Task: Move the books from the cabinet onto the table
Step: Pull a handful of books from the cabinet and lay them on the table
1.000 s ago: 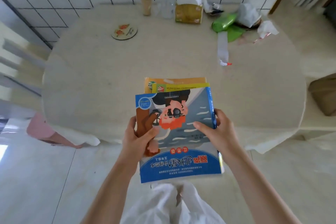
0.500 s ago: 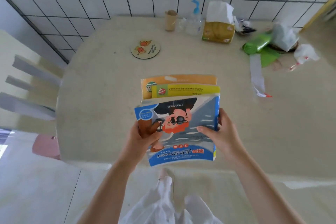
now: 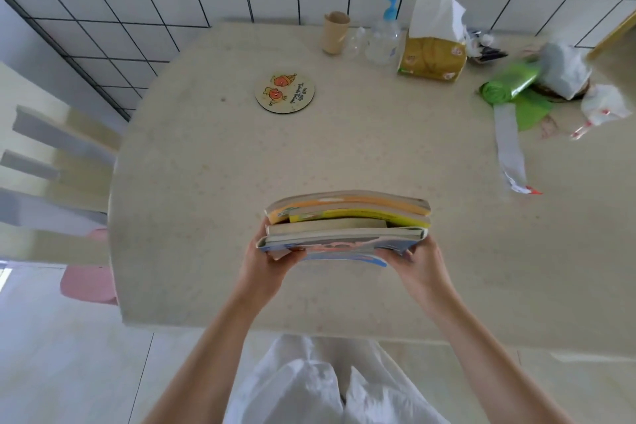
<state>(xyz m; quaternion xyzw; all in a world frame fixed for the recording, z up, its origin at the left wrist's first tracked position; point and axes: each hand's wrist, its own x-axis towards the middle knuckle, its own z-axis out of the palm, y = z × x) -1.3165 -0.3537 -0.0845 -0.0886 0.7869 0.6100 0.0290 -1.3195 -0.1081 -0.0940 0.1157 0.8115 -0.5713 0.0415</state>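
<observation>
I hold a stack of several books [image 3: 347, 224] over the near middle of the beige table [image 3: 213, 189]. The stack is seen almost edge-on: a blue-covered book on the side nearest me, yellow and orange ones behind it. My left hand [image 3: 265, 260] grips the stack's left end, thumb on the blue cover. At the right end my right hand [image 3: 418, 265] grips it the same way. I cannot tell whether the stack touches the tabletop. The cabinet is out of view.
At the table's back stand a round coaster [image 3: 285, 92], a beige cup [image 3: 334, 32], a clear pump bottle [image 3: 383, 38] and a tissue pack [image 3: 433, 55]. Green bags [image 3: 509, 88], white bags and a paper strip [image 3: 509, 148] litter the right. Chair slats [image 3: 51, 162] stand left.
I have stepped up to the table and carried the stack forward over it. The books have tipped from cover-up to nearly edge-on.
</observation>
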